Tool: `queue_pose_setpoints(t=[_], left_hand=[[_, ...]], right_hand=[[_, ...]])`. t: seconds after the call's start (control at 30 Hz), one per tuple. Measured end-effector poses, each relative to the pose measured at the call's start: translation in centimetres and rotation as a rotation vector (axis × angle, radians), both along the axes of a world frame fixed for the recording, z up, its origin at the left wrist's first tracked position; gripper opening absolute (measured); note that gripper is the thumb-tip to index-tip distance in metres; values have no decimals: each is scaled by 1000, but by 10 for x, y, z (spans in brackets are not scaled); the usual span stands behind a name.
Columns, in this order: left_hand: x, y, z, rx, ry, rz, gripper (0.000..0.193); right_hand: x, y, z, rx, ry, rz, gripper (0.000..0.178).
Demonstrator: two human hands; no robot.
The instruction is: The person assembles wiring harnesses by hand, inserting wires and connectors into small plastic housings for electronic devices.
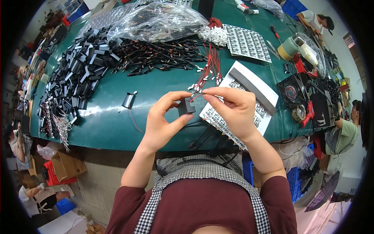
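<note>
My left hand (161, 121) grips a small black plastic housing (186, 107) between thumb and fingers, above the near part of the table. A thin red wire (195, 96) arcs up from the housing's top. My right hand (235, 109) is closed in a pinch beside it, with thin wire between thumb and forefinger; the exact end held is too small to tell. Beneath the right hand lies a white sheet of small circuit boards (216, 121), partly covered. To the left, a small dark part (128, 100) with a trailing red wire rests on the green table (105, 134).
A heap of black housings (87, 64) covers the left, with bundled wires (56, 121) in front. Black cables (159, 58), a clear plastic bag (159, 21) and red wires (210, 66) lie beyond my hands. A fan (292, 91) stands at right; other people sit nearby.
</note>
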State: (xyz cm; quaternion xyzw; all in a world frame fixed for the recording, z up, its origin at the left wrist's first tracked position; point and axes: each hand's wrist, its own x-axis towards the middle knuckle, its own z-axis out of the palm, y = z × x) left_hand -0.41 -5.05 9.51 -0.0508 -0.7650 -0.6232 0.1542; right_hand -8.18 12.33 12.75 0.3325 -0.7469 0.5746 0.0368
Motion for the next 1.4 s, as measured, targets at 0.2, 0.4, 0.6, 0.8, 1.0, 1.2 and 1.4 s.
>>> queue_pose_setpoints(t=[0.2, 0.4, 0.6, 0.8, 1.0, 1.2, 1.4], left_hand=[[5, -1, 0, 166, -50, -85, 42], [6, -8, 2, 260, -48, -121, 43], [8, -11, 5, 284, -43, -128, 44], [8, -11, 10, 148, 32, -119, 42], [8, -10, 7, 75, 100, -95, 41], [8, -3, 11, -171, 136, -4, 44], [6, -4, 10, -184, 104, -84, 33]], right_hand=[[0, -1, -1, 65, 375, -65, 17], [0, 0, -3, 63, 404, -26, 18], [-1, 2, -3, 111, 537, 28, 19], [0, 4, 0, 101, 525, 29, 18], [3, 6, 3, 155, 462, 11, 10], [5, 9, 8, 218, 554, 48, 14], [2, 10, 10, 450, 555, 130, 37]])
